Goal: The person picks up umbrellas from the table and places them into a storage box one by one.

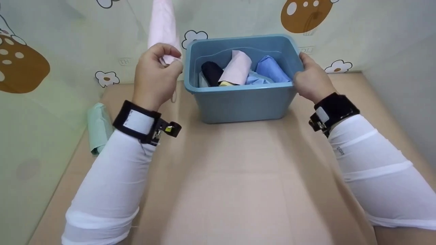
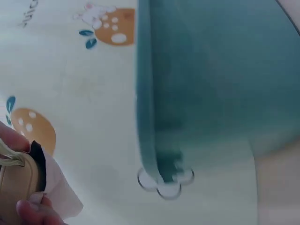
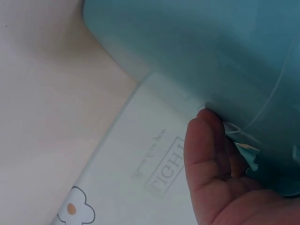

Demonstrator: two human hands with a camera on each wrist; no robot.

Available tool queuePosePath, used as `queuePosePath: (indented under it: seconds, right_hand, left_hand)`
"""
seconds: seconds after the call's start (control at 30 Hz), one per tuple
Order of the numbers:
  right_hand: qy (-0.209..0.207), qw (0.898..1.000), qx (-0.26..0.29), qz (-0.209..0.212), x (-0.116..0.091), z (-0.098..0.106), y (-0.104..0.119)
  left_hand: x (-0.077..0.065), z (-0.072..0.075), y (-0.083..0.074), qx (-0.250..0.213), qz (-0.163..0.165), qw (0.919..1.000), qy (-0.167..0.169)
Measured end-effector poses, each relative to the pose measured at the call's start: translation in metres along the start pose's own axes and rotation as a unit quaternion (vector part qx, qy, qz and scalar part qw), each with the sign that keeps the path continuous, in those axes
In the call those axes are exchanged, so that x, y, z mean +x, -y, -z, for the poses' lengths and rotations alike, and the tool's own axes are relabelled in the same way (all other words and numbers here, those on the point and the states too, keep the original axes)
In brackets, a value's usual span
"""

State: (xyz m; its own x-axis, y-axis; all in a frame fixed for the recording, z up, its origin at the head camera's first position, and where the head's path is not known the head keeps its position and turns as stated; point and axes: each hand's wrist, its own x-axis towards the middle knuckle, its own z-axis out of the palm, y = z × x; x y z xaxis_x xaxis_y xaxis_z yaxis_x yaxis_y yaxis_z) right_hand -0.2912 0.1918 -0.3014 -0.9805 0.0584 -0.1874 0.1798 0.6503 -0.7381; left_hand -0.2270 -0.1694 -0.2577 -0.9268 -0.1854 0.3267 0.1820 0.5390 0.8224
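Note:
My left hand (image 1: 155, 75) grips a folded pink umbrella (image 1: 162, 23) by its beige handle (image 2: 19, 185), which shows a wrist strap in the left wrist view. The umbrella points up and away, left of a blue plastic bin (image 1: 243, 103). At the bin's right end, my right hand (image 1: 315, 77) holds the rim, its fingers curled under the edge in the right wrist view. Inside the bin lie a pale pink roll (image 1: 236, 68), a dark roll (image 1: 212, 73), a bright blue roll (image 1: 272, 69) and light blue fabric (image 1: 258, 78).
A mint green rolled bundle (image 1: 99, 127) lies at the left edge of the tan-covered table (image 1: 231, 190). Behind the bin rises a pale backdrop (image 1: 112, 41) printed with flowers and brown shapes. More of it runs along the left side.

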Motion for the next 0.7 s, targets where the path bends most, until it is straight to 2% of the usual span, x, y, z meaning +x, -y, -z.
queuePosePath:
  seconds: [0.17, 0.3, 0.53, 0.7]
  right_hand:
    - [0.001, 1.0, 0.002, -0.007, 0.001, -0.001, -0.001]
    - [-0.002, 1.0, 0.001, -0.001, 0.001, -0.003, 0.0]
    - [-0.011, 1.0, -0.011, 0.011, -0.001, -0.009, 0.003]
    - [-0.014, 0.999, -0.019, 0.025, 0.0, -0.012, 0.006]
  left_hand:
    - [-0.001, -0.024, -0.021, -0.039, -0.014, 0.9979, 0.049]
    - [0.0, -0.047, -0.03, -0.054, -0.016, 0.9952, 0.081]
    - [0.002, -0.083, -0.033, -0.056, -0.008, 0.9906, 0.125]
    - [0.002, -0.098, -0.031, -0.057, 0.013, 0.9876, 0.146]
